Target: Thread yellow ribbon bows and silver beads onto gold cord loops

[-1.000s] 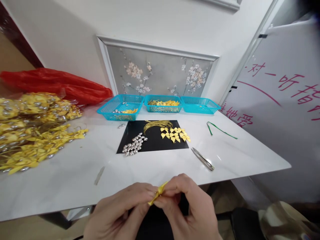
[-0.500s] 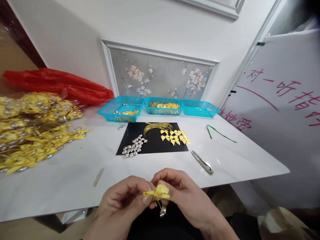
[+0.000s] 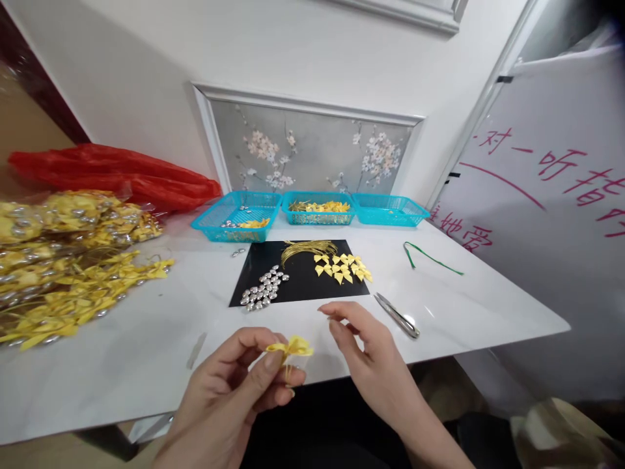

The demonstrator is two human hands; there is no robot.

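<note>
My left hand (image 3: 244, 384) pinches a yellow ribbon bow (image 3: 293, 348) between thumb and forefinger, over the table's front edge. Thin cord hangs below the bow; whether a bead is on it cannot be made out. To the right, my right hand (image 3: 368, 355) is apart from the bow, thumb and fingers separated, with nothing visible between them. Beyond both hands lies a black mat (image 3: 303, 283). On it are silver beads (image 3: 263, 290), a bundle of gold cords (image 3: 310, 249) and several yellow bows (image 3: 342, 267). Small scissors (image 3: 398, 316) lie right of the mat.
Three blue baskets (image 3: 390, 218) stand along the wall, two with yellow and silver pieces. Finished-looking yellow strands with silver beads (image 3: 83, 286) are piled at left, beside red mesh (image 3: 112, 176). A green tie (image 3: 432, 257) lies at right, near a whiteboard (image 3: 537, 182).
My right hand has let go of the bow and moved forward and right. My left hand keeps the bow, shifted slightly left and up. The silver bead beneath it no longer shows.
</note>
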